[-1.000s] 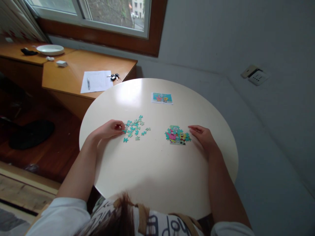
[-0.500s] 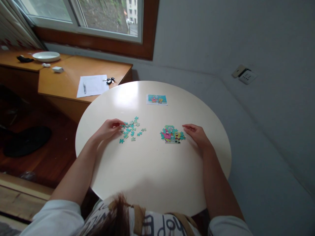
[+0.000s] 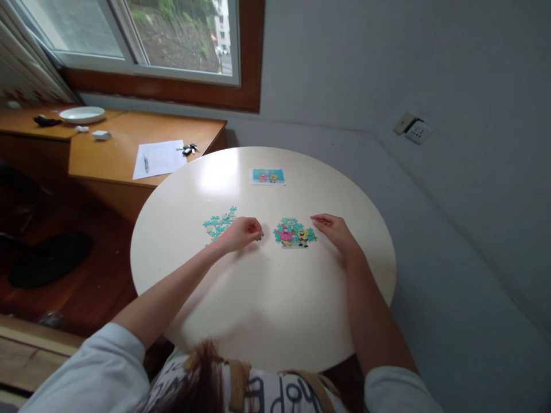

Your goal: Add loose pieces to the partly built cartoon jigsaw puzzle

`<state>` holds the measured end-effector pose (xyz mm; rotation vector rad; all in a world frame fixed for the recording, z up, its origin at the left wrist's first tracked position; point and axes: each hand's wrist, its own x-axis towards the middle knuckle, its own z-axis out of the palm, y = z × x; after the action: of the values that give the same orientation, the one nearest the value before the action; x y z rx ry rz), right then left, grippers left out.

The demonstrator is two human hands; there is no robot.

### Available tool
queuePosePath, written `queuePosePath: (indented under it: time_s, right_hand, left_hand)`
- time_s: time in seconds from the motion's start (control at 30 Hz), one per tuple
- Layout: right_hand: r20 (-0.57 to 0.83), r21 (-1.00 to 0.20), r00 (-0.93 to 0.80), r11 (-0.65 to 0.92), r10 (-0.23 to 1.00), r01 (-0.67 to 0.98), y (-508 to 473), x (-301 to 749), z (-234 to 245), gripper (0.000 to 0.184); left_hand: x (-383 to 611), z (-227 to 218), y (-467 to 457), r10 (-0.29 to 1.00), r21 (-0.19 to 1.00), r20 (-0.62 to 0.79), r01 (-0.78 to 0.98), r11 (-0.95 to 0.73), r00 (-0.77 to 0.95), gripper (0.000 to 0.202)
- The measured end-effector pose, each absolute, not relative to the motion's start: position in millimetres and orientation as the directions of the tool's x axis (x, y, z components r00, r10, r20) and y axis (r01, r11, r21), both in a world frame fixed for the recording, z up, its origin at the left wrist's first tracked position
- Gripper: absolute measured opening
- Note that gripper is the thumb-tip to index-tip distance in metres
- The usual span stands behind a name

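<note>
On the round cream table (image 3: 262, 298) lies a partly joined cartoon puzzle (image 3: 294, 233). My right hand (image 3: 333, 229) rests at its right edge, fingers curled lightly against the pieces. My left hand (image 3: 243, 232) is closed in a loose fist between the joined puzzle and a heap of loose teal pieces (image 3: 218, 222); what its fingers pinch is too small to make out. A small reference picture (image 3: 267, 176) lies farther back on the table.
A wooden desk (image 3: 116, 149) stands at the back left, with a sheet of paper and pen (image 3: 158, 158), keys (image 3: 188, 149) and a white plate (image 3: 81, 115). A window is above it. A grey wall with a socket (image 3: 414, 128) is to the right.
My left hand has left the far side of the loose pieces and moved right, close to the joined puzzle. My right hand has stayed by the puzzle's edge. The camera tilted slightly.
</note>
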<state>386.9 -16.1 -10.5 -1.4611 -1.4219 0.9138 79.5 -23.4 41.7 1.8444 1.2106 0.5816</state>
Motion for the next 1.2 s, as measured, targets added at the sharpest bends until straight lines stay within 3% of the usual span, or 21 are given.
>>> queuePosePath:
  time_s: [0.2,0.7,1.2]
  right_hand:
    - [0.078,-0.939,0.065,0.051,0.995,0.34,-14,387,-13,0.042]
    - [0.094,-0.932,0.043,0.073,0.995,0.355,-10,387,-16,0.036]
    - [0.102,-0.94,0.042,0.083,0.994,0.332,-10,387,-17,0.038]
  left_hand:
    - [104,26,-22,0.927,0.818,-0.087,0.557,-0.142,0.364,0.012]
    - [111,11,-18,0.931,0.618,0.006,0.731,-0.289,0.364,0.011]
    - [112,26,-9,0.82,0.456,-0.07,0.75,-0.48,0.568,0.022]
